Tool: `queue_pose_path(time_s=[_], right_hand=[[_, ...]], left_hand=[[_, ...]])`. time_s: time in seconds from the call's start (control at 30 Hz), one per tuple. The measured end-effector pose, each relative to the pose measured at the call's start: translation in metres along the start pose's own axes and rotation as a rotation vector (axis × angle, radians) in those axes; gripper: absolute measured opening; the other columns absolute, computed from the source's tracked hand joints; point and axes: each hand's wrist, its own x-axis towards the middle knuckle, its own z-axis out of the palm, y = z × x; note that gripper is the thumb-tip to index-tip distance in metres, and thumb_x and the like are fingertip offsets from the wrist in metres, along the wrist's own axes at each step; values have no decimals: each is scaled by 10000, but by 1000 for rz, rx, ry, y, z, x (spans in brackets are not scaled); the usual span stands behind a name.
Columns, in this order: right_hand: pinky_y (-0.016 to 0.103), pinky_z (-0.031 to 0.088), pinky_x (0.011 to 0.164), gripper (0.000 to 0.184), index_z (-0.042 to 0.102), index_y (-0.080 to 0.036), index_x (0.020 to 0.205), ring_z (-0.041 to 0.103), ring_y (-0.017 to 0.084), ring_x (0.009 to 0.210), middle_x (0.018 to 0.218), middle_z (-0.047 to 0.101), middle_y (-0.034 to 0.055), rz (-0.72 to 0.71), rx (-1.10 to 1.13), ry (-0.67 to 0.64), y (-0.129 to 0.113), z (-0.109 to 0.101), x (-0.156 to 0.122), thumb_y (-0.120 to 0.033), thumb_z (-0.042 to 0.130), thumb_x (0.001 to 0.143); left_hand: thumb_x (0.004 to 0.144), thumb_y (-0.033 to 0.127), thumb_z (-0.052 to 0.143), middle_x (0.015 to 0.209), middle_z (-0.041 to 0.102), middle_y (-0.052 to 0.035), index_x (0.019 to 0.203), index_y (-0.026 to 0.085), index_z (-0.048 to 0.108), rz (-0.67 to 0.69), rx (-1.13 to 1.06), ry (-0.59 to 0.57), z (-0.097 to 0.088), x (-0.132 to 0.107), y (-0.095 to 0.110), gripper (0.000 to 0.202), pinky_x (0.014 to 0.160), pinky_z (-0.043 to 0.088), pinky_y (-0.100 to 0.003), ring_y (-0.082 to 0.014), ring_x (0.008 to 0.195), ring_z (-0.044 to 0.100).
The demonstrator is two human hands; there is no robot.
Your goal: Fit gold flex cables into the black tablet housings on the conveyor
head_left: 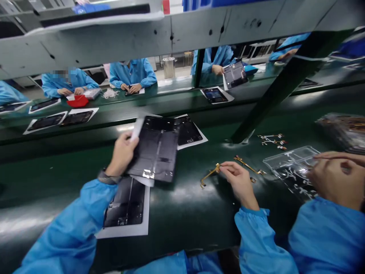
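My left hand [121, 154] is closed on the edge of a black tablet panel [156, 152] with a white sheet behind it, held tilted above the table. Under it, another black panel [128, 205] lies on a white sheet, and a third panel [188, 131] rests just behind. Between thumb and fingertips, my right hand [236, 180] pinches one end of a gold flex cable [210, 176], whose other end hangs to the left. Close behind that hand lies a second flex cable [249, 165] on the green table [182, 213].
At right, a co-worker's hand [339, 177] is over a clear plastic tray [293, 167] with white pieces. More flex cables [273, 140] and stacked trays [342, 129] lie beyond. A dark green post [273, 91] slants up from the table. Several people in blue work across the bench.
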Motion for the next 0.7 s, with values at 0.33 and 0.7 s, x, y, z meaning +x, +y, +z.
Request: queue_pose_path(time_s=[0.33,0.7], right_hand=[[358,529,772,346,729,-167,863,679,224,802,835,739,79,-9,-128,15,4,-24,10,-457,788,684],[283,401,475,278,716,-223,831,553,161,551,720,677,48,-209,-549,-275,-86,-5,-38,-497,693,799]], left_hand=[[860,562,501,713,583,27,1131,216,399,-418,-185,-317,74,-175,-68,451,563,459,-248,-141,603,590],[925,364,542,1134,592,-88,1085,227,534,43,316,-292,24,-180,-35,211,927,461,-381,-243,1074,582]])
